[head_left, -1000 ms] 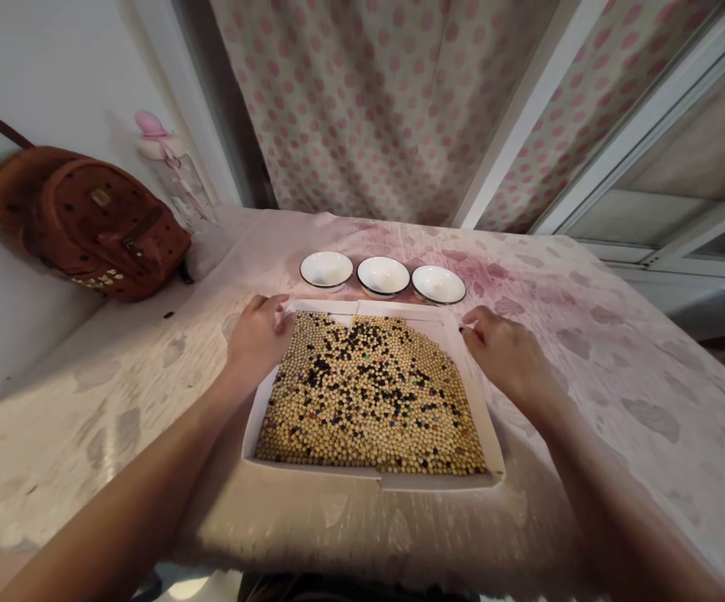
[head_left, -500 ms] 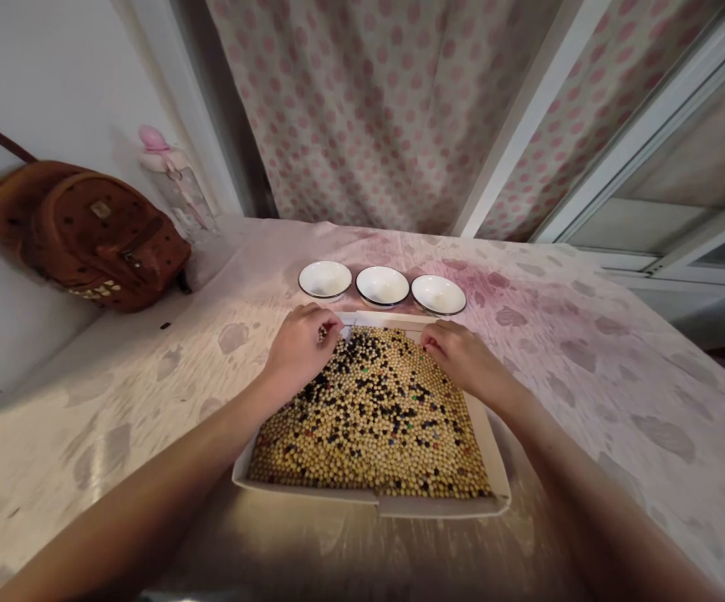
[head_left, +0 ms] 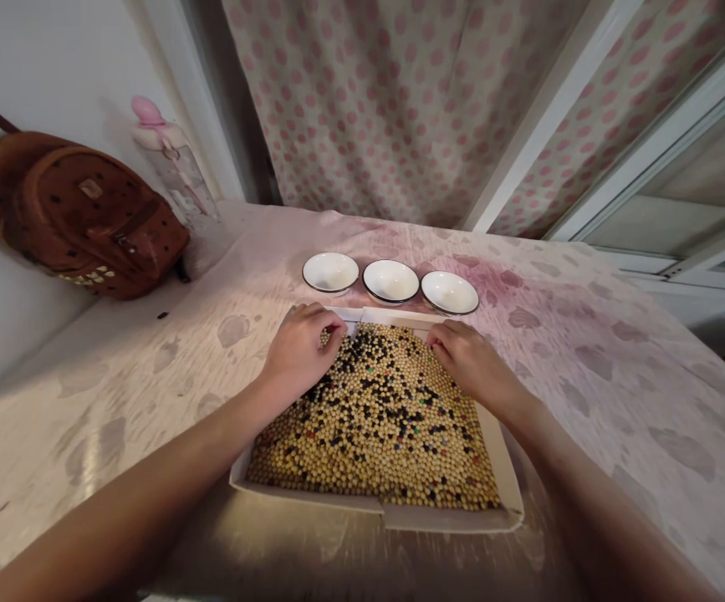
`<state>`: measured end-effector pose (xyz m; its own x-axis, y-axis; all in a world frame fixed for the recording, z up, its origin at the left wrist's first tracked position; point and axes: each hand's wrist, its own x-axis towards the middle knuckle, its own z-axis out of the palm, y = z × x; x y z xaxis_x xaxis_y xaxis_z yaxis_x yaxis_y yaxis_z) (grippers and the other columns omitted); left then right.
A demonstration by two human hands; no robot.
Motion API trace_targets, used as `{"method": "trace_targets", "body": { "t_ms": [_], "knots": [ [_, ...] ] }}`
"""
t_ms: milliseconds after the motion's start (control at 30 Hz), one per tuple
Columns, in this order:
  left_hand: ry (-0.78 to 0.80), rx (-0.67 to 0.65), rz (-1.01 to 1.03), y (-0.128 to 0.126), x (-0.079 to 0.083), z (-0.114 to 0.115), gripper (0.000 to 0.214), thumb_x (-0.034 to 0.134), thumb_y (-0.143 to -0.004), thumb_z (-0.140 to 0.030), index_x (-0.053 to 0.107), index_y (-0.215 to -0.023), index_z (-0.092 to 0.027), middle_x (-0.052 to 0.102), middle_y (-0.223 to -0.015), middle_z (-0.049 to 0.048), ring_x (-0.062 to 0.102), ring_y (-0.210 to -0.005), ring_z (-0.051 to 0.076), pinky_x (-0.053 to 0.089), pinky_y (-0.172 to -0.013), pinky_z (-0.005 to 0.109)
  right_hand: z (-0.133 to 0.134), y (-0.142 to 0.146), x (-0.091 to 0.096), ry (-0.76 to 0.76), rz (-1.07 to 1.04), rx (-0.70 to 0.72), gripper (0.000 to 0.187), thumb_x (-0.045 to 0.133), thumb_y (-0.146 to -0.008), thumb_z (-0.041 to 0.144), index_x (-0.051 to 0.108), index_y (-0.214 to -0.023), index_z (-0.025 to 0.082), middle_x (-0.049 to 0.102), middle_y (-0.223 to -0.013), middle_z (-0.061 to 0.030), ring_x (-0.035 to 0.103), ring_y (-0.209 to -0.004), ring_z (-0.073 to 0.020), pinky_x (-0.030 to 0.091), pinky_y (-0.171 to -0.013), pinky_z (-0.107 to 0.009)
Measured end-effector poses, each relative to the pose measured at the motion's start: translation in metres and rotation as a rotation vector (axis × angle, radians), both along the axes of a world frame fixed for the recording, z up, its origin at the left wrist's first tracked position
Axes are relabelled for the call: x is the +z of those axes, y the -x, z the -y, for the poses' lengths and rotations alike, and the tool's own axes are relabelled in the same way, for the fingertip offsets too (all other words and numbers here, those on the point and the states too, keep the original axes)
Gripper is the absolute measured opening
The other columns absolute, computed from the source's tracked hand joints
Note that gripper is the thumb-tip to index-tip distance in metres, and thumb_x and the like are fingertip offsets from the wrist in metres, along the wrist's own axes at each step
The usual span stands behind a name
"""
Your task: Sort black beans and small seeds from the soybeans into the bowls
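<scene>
Head view from my remote seat: a left hand (head_left: 299, 351) and a right hand (head_left: 472, 361) rest at the far end of a shallow cardboard tray (head_left: 375, 517), fingers curled down onto a layer of yellow and black beans (head_left: 378, 426) that fills it. The left grip looks nearly closed and the right one loosely curled, though from here I cannot tell whether either has hold of any beans. The tray sits toward the near edge of a stained, cloth-covered tabletop (head_left: 613, 351), just short of three white bowls (head_left: 390, 281) with dark rims, set in a row. A brown studded backpack (head_left: 86, 213) and a pink-capped bottle (head_left: 174, 171) stand at left, before a polka-dot curtain (head_left: 393, 109).
</scene>
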<state>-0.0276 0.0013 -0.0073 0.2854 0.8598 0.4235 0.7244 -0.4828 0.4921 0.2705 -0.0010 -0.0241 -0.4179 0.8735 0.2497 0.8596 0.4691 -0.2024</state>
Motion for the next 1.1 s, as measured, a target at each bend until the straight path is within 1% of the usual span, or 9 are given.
{"method": "trace_targets", "body": {
  "t_ms": [167, 267, 433, 567, 700, 833, 967, 1100],
  "knots": [
    [-0.013, 0.003, -0.014, 0.001, -0.001, 0.0, 0.013, 0.061, -0.093, -0.014, 0.07, -0.086, -0.02, 0.069, -0.089, 0.0052, 0.062, -0.09, 0.025, 0.05, -0.084, 0.041, 0.0, 0.0, 0.001, -0.007, 0.046, 0.001, 0.019, 0.043, -0.094, 0.009, 0.058, -0.086, 0.019, 0.062, -0.088, -0.0092, 0.058, -0.087, -0.0237, 0.044, -0.079, -0.037],
    [-0.02, -0.001, -0.014, 0.0, -0.001, 0.0, 0.013, 0.062, -0.092, -0.013, 0.07, -0.086, -0.02, 0.069, -0.089, 0.005, 0.063, -0.09, 0.024, 0.051, -0.084, 0.041, 0.001, 0.0, 0.002, -0.021, 0.071, -0.012, 0.021, 0.042, -0.095, 0.008, 0.058, -0.085, 0.019, 0.062, -0.087, -0.0094, 0.058, -0.086, -0.0236, 0.044, -0.078, -0.037],
    [-0.016, 0.004, -0.015, 0.0, 0.0, 0.001, 0.012, 0.062, -0.092, -0.013, 0.071, -0.087, -0.02, 0.069, -0.092, 0.006, 0.063, -0.092, 0.025, 0.051, -0.084, 0.041, 0.003, -0.001, 0.004, -0.019, 0.052, -0.028, 0.022, 0.041, -0.095, 0.007, 0.058, -0.087, 0.019, 0.062, -0.088, -0.0096, 0.058, -0.085, -0.0232, 0.044, -0.078, -0.037],
    [-0.021, -0.001, -0.014, 0.001, -0.001, 0.0, 0.013, 0.061, -0.092, -0.013, 0.071, -0.087, -0.02, 0.07, -0.093, 0.0061, 0.063, -0.093, 0.025, 0.052, -0.086, 0.042, 0.004, -0.004, 0.008, -0.034, 0.014, -0.012, 0.023, 0.039, -0.095, 0.007, 0.057, -0.088, 0.019, 0.063, -0.089, -0.0091, 0.058, -0.086, -0.0234, 0.045, -0.079, -0.037],
    [-0.024, 0.0, -0.014, 0.001, -0.002, 0.0, 0.014, 0.06, -0.092, -0.013, 0.071, -0.088, -0.021, 0.071, -0.093, 0.0058, 0.064, -0.094, 0.025, 0.052, -0.086, 0.042, 0.004, -0.005, 0.011, -0.01, 0.02, 0.031, 0.02, 0.042, -0.095, 0.009, 0.056, -0.087, 0.02, 0.063, -0.089, -0.0077, 0.059, -0.087, -0.023, 0.044, -0.081, -0.038],
    [-0.016, 0.0, -0.028, 0.001, -0.003, 0.0, 0.014, 0.059, -0.093, -0.014, 0.071, -0.088, -0.022, 0.071, -0.093, 0.0051, 0.064, -0.094, 0.024, 0.051, -0.087, 0.042, 0.004, -0.003, 0.009, -0.003, 0.058, 0.048, 0.018, 0.043, -0.094, 0.01, 0.056, -0.085, 0.02, 0.063, -0.088, -0.0076, 0.058, -0.086, -0.0235, 0.044, -0.08, -0.039],
    [-0.012, 0.002, -0.031, 0.001, -0.003, 0.0, 0.014, 0.06, -0.092, -0.014, 0.07, -0.088, -0.023, 0.071, -0.093, 0.0047, 0.064, -0.095, 0.024, 0.051, -0.087, 0.042, 0.002, -0.001, 0.007, -0.01, 0.08, 0.025, 0.02, 0.043, -0.091, 0.008, 0.057, -0.084, 0.02, 0.064, -0.087, -0.0084, 0.058, -0.085, -0.0234, 0.043, -0.078, -0.039],
    [-0.008, -0.003, -0.027, 0.001, -0.003, 0.0, 0.014, 0.06, -0.093, -0.014, 0.069, -0.087, -0.023, 0.071, -0.094, 0.0044, 0.064, -0.095, 0.024, 0.051, -0.087, 0.043, 0.0, -0.001, 0.005, -0.013, 0.12, 0.017, 0.021, 0.042, -0.092, 0.008, 0.058, -0.084, 0.019, 0.065, -0.088, -0.0101, 0.058, -0.084, -0.0239, 0.043, -0.077, -0.039]
  ]
}}
